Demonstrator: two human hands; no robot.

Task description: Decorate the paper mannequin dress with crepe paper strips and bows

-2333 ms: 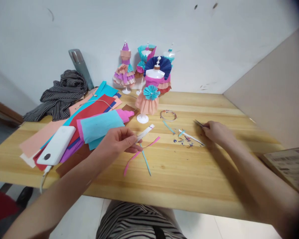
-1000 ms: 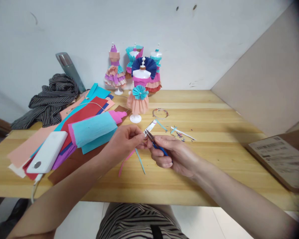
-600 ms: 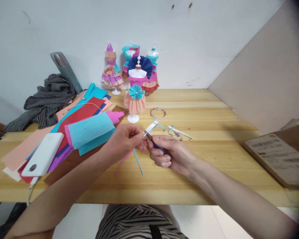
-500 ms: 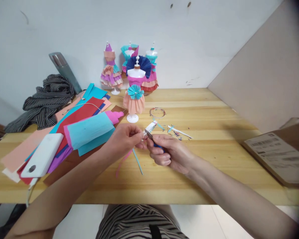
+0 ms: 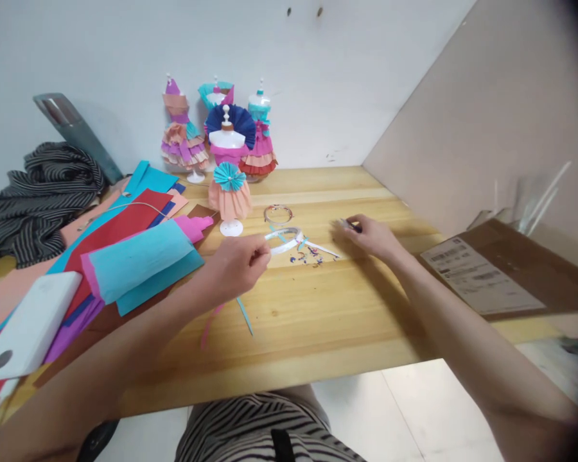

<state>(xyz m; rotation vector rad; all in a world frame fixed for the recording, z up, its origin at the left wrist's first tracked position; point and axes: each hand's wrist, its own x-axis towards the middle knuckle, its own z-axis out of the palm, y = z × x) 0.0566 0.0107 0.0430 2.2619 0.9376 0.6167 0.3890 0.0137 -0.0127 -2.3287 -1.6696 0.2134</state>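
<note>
My left hand (image 5: 243, 262) is closed, pinching one end of a curved white band (image 5: 289, 242) that loops out to the right above the tabletop. Over the right half of the table is my right hand (image 5: 366, 234), its fingers wrapped around a small blue-handled hand tool (image 5: 350, 224). That tool's metal end is smeared by motion, so its exact kind is unclear. Below the band lie tiny coloured scraps (image 5: 308, 258) and a thin white strip (image 5: 324, 249). A wire ring (image 5: 278, 214) with coloured bits rests behind it.
Dressed mini mannequins (image 5: 228, 199) stand at the back. Stacked coloured crepe paper (image 5: 139, 260), a white power bank (image 5: 29, 324), striped cloth (image 5: 52, 192) and a bottle (image 5: 77, 131) fill the left. A cardboard box (image 5: 501, 273) sits at right; narrow paper strips (image 5: 244, 316) lie in front.
My right hand has moved away to the right with the tool, leaving the white band. My left hand still pinches the band. The view has turned to the right.
</note>
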